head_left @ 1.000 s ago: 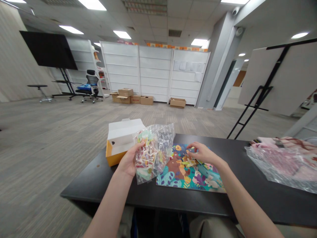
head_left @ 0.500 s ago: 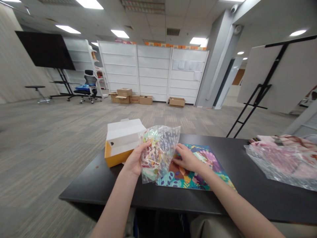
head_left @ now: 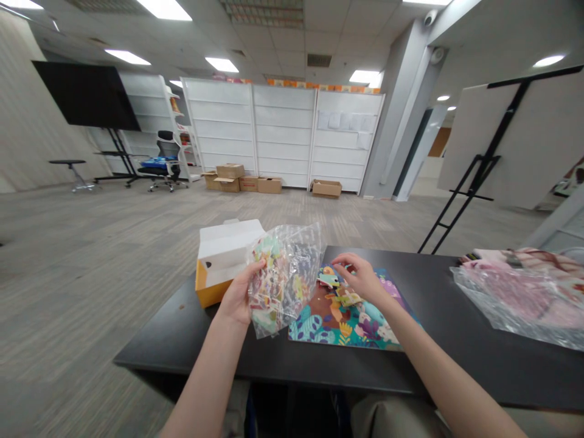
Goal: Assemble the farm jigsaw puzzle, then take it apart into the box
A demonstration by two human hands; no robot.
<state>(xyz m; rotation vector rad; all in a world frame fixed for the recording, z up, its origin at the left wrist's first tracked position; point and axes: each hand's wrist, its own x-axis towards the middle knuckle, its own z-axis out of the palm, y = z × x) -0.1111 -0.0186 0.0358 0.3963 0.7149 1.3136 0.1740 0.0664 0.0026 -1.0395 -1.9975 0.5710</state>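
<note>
A clear plastic bag (head_left: 285, 274) with colourful printed pieces inside is gripped by my left hand (head_left: 239, 295) at its left side. My right hand (head_left: 358, 277) is over a colourful illustrated board (head_left: 314, 325) lying on the black table, with thumb and fingers slightly apart and nothing visible between them. Small loose pieces (head_left: 329, 278) lie on the board just left of and below my right fingers. Behind my left hand stands an open yellow box (head_left: 212, 294) with a white inside, partly hidden by the bag.
On the right of the black table (head_left: 438, 292) lies pink fabric (head_left: 515, 283) in clear plastic. Across the floor are cardboard boxes (head_left: 229, 177), white shelving (head_left: 283, 134), an office chair (head_left: 166, 161) and a large black screen (head_left: 86, 94).
My right hand has moved away from the bag, to the right over the board. Loose pieces now show on the board. The bag and my left hand have shifted slightly left.
</note>
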